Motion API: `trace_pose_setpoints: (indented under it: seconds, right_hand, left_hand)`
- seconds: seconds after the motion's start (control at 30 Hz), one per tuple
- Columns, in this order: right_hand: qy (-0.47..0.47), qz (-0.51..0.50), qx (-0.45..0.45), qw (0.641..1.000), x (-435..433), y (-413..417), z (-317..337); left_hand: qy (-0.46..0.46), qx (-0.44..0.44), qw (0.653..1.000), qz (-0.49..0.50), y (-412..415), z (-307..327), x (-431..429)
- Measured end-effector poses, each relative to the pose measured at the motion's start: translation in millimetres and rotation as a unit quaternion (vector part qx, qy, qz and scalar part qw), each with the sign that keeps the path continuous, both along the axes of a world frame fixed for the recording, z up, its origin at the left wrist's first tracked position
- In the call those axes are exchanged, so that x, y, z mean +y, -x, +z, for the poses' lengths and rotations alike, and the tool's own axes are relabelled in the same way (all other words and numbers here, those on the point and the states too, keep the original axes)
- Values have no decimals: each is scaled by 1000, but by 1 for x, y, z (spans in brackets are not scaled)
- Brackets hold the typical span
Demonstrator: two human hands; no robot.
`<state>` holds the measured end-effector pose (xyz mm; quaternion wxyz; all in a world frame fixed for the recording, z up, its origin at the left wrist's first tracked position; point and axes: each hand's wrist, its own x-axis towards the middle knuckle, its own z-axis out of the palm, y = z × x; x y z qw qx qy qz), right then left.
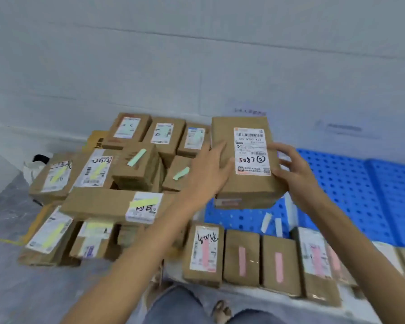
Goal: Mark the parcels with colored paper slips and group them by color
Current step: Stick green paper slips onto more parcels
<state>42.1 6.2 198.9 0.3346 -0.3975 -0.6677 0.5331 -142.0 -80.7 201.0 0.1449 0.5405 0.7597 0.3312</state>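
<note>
Parcel (246, 183) | left hand (211, 171) flat on face | right hand (292, 171) grips edge

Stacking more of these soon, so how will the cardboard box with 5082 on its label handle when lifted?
The box is probably stiff: its faces look flat between the left hand and right hand. Likely light for its size, since hands at its sides alone carry it. Flat sides shouldn't roll.
</note>
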Motion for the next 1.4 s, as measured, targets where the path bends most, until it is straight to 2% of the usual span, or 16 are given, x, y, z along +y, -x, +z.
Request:
trace_pose_setpoints:
  seconds: [0.2,0.33,0.43,0.5,0.6,0.73,0.87,1.03,1.3,1.4]
  right_hand:
    - [80,-17,-80,993,-57,-89,-99]
    - [106,23,-130,986,-87,-111,-128]
    - [148,26,-127,980,-80,-118,-129]
    - [144,-10,-118,982,-60,-119,-128]
    - [66,-76,-145,984,-11,-115,-135]
    - [44,-142,-228,962,63,-100,-168]
    - [102,-125,-340,926,112,-84,-199]
    - [130,-110,-372,912,123,-75,-234]
    - [121,-215,-300,922,127,-86,-249]
    - [156,-250,-208,933,127,-89,-241]
  left_hand:
    - [145,-41,988,-41,-87,-90,-49]
    - [165,-12,986,-20,-99,-115,-77]
    - [189,6,982,15,-98,-121,-75]
    - [179,22,982,45,-91,-121,-66]
    - [140,12,988,70,-79,-113,-45]
    - [111,15,990,86,-64,-104,-3]
    - [95,-4,992,86,-60,-108,29]
    - [98,-7,992,75,-58,-115,49]
    - [74,-36,994,67,-54,-116,49]
    - [57,-63,994,65,-54,-110,50]
